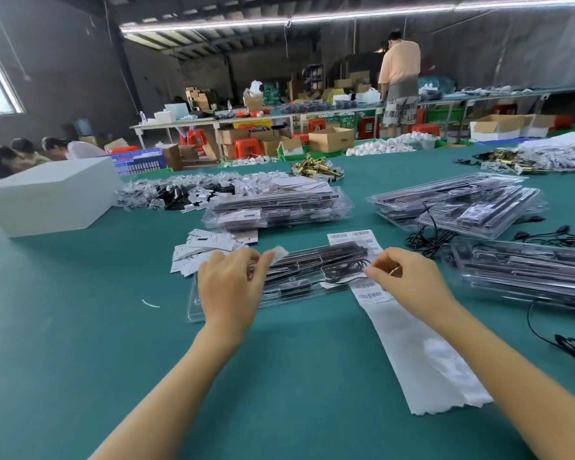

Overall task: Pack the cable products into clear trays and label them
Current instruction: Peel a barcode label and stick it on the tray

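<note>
A clear tray with black cable parts lies on the green table in front of me. My left hand hovers over its left end and pinches a small white label between thumb and fingertips. My right hand is at the tray's right end, fingers curled, pinching the edge of a barcode label on the long white backing strip. More barcode labels show behind the tray.
Stacks of filled clear trays stand behind, at back right and at right. Loose black cables lie between them. White cards lie at left, a white box at far left.
</note>
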Motion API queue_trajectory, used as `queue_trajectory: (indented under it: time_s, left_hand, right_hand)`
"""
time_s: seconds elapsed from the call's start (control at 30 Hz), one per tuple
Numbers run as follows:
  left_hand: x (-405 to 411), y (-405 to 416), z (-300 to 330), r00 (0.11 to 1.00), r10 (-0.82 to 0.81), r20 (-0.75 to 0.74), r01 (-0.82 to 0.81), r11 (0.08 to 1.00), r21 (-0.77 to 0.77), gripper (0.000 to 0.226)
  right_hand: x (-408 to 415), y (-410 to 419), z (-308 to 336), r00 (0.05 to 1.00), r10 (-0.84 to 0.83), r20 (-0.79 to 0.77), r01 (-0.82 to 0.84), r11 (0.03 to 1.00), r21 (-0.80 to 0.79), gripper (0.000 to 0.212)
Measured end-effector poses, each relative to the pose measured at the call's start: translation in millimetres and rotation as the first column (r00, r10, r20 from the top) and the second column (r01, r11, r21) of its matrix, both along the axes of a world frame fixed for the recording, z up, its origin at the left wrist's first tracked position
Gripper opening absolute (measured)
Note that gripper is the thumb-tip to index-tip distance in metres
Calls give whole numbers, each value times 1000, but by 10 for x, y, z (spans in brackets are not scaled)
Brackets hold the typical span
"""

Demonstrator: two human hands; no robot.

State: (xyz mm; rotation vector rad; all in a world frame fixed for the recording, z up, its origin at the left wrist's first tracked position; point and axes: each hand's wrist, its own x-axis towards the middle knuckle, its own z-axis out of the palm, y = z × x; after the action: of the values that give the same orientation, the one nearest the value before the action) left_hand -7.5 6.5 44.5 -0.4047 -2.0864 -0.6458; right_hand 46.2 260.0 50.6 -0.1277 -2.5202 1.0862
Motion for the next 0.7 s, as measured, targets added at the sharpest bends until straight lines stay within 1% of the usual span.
queue_trajectory:
  time_s: [0.03,0.1,0.17,0.23,0.3,0.33,0.4,0.47,0.5,0.57,0.63,0.7]
  left_hand:
    - [3,-86,-103,994,34,-103,-46,993,-108,35]
    - [-10,-234,-266,961,46,-274,-116,962,-246,35]
    - [-36,-341,-368,932,25,-360,-138,947,-290,35]
    - [-77,-414,-388,929,47,-367,-146,958,-247,39]
    - [-119,-475,-367,923,104,-369,-184,964,-189,41]
    - [-139,-502,-365,918,124,-378,-202,964,-175,41]
    - [-165,-555,-372,912,130,-389,-212,961,-175,40]
    - [-178,-568,-386,915,122,-385,-206,961,-183,39]
    - [-184,-564,-393,920,122,-372,-202,962,-185,40]
    - [-194,-553,-406,936,116,-333,-187,964,-190,41]
    - [-200,-545,-429,958,93,-272,-155,964,-216,43]
    - [-197,-533,-444,982,76,-171,-113,970,-216,45]
  right_hand:
    - [6,-132,31,999,50,22,-48,995,-88,15]
    - [-21,-422,97,970,185,154,-128,938,-323,28]
    - [-103,-693,167,901,323,290,-132,841,-524,42]
    - [-205,-926,231,817,436,377,-88,741,-665,55]
    - [-312,-1119,257,756,500,423,-93,721,-687,60]
    - [-362,-1200,252,748,512,423,-106,721,-684,57]
    - [-443,-1328,234,758,525,387,-117,693,-712,43]
    - [-507,-1391,212,770,547,329,-127,636,-761,22]
    - [-535,-1402,203,778,551,302,-128,610,-782,16]
    - [-593,-1399,183,810,522,267,-120,593,-796,19]
    - [-644,-1384,171,855,453,253,-124,652,-748,19]
    - [-684,-1346,166,895,382,231,-153,749,-645,18]
